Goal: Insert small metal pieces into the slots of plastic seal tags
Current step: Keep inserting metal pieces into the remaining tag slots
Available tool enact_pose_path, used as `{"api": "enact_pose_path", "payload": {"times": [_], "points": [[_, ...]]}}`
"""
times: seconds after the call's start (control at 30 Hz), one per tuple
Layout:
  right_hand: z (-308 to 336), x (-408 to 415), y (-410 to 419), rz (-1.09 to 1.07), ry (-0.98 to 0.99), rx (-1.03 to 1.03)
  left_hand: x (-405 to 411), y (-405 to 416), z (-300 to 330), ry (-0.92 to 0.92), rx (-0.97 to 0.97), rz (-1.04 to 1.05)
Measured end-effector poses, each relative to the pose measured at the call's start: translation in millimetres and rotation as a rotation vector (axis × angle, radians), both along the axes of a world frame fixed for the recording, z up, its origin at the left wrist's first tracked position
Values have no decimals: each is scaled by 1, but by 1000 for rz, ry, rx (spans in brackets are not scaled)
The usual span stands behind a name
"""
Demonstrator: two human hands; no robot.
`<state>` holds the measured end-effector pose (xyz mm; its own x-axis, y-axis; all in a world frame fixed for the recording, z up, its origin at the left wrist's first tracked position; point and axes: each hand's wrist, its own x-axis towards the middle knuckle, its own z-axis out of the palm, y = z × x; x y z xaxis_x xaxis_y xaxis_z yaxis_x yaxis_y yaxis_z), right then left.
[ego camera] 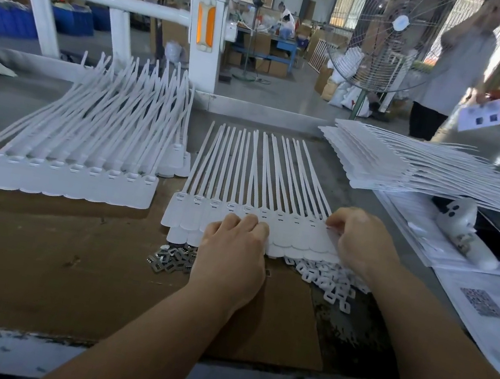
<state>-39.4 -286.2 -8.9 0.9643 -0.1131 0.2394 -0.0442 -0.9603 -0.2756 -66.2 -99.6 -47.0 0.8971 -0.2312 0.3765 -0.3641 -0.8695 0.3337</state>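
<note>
The row of white tags (256, 220) lies flat in the middle of the frame, with long tails pointing up and away. The left hand (232, 249) rests on the wide ends with fingers bent, pressing the row down. The right hand (359, 237) is at the right end of the row, fingertips curled at the last slot. I cannot tell if it holds a metal piece.

To do this step well, keep the row pressed still and push each piece straight into its slot. Some slots on the left already look filled.

The pile of metal pieces (171, 259) sits just below the row, by the left hand. A heap of small white clips (326, 278) lies lower right. More tags (55, 180) lie at the left.

The table has brown cardboard (62, 273) on top. A big fan (393, 34) stands behind, in a busy workshop.
</note>
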Motion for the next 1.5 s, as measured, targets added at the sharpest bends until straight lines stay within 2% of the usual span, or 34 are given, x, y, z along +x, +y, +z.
{"api": "enact_pose_path", "payload": {"times": [0.17,0.6,0.8,1.0,1.2,1.27,1.37,1.43,1.5], "points": [[-1,-12,8,-34,-111,116,0,1,0,0,7,4],[-22,-19,68,90,-217,121,3,0,-3,5,19,10],[-30,-20,69,101,-276,50,5,1,-4,1,-14,1],[-33,-21,69,132,-256,-54,5,2,-3,19,-39,10],[-33,-22,72,132,-277,-65,9,4,5,112,-92,-1],[-32,-24,73,123,-291,-34,13,5,10,163,-128,2],[-33,-25,72,118,-302,-17,18,5,17,223,-326,0],[-33,-25,71,124,-294,-42,20,5,21,199,-416,17],[-34,-23,70,132,-291,-66,20,4,23,169,-423,31]]}}
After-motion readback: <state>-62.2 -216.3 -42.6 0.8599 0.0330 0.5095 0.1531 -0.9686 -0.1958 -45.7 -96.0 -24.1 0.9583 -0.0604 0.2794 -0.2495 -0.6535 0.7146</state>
